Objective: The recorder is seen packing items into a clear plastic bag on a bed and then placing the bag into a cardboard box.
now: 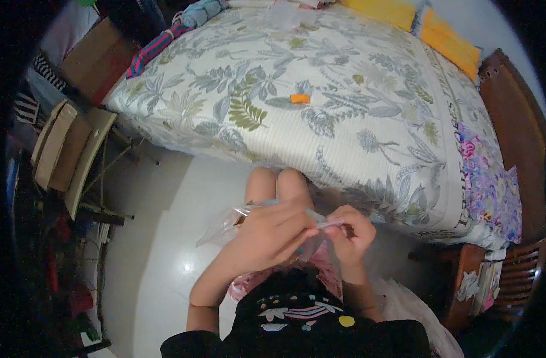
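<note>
A clear plastic bag (221, 228) lies over my lap, partly behind my left hand (277, 228). The fingers of that hand are bent around the bag's upper edge. My right hand (351, 232) pinches a narrow, pale folded strip (331, 223), which looks like part of the bag, between thumb and fingers. The two hands are close together above my knees. Something brown shows inside the bag beside my left hand; the rest of its contents is hidden. A small orange packet (299, 98) lies on the bed in front of me.
The bed has a leaf-patterned cover (273, 129). Yellow pillows (449, 42) and a purple floral cloth (490, 183) are at right. A rolled striped cloth (156, 49) lies on the far left corner. Cardboard (62, 147) rests on a folding stand at left; a wooden cabinet (465, 286) stands lower right.
</note>
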`<state>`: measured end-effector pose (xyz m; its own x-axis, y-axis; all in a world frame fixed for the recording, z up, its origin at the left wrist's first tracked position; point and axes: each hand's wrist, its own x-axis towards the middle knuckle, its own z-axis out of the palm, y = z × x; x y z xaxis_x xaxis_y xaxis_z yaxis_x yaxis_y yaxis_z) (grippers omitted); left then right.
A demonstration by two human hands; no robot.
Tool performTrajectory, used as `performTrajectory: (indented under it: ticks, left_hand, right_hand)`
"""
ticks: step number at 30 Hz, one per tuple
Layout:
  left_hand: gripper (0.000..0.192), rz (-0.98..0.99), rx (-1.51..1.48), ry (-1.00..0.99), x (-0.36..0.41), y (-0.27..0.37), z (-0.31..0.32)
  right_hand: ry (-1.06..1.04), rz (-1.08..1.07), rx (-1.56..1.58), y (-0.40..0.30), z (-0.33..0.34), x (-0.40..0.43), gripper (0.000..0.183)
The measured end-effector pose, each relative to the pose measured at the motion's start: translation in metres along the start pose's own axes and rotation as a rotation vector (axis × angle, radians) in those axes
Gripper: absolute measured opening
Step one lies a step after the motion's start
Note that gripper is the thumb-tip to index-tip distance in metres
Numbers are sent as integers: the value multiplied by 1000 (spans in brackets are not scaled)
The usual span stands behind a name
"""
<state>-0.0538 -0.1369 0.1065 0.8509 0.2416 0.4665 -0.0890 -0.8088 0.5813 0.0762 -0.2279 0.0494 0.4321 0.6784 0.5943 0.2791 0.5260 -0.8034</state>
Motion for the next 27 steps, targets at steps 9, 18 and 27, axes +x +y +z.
performTrajectory:
  ticks: [9,18,27]
  left_hand:
    - [20,-97,127,181,-4,8,19]
    - [19,-74,121,236,-7,10,24]
    - [22,-21,302,180,-8,13,29]
  right_hand:
    - [-108,0,-146,-9,-5,5,10]
    - [-129,36,-108,-15,-11,1,12]
    - [-196,69,-67,-22,-17,0,12]
